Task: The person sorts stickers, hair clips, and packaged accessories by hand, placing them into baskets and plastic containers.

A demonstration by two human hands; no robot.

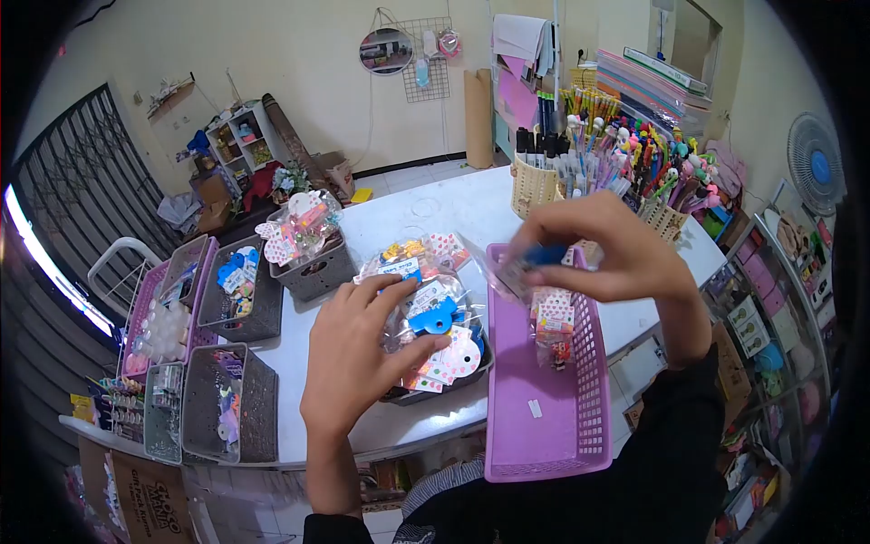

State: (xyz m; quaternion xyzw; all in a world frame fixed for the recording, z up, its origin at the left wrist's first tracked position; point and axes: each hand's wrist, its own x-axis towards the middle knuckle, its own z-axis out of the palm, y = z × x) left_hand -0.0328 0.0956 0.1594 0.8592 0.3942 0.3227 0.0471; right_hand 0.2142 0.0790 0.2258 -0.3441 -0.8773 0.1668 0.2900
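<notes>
Pinching a small pack point(518, 276) between thumb and fingers, the right hand point(621, 254) hangs over the far part of the purple basket point(507, 435). From where I'm standing the pack is a blur of clear wrap and blue, so I can't tell what's inside.

The left hand point(353, 358) is at the heaped basket point(426, 397) just beside it, thumb and fingers spread wide around a blue-topped pack point(433, 314). The fingertips look to be on the wraps, though I can't tell how firmly they press. Under and around that one lie more clear packs, some with spotted white cards, and a few yellow bits poke out at the back.

Down in the purple basket, below the right hand, there's a spotted pack point(555, 313) against the perforated side, and nearer the person two white strips point(535, 409) lie on the floor of it.

Both baskets sit on the white table point(381, 218). Past the left hand, a grey basket point(313, 281) is piled with more wrapped things, and across on the far side a cream holder point(535, 189) stands crammed with pens.
</notes>
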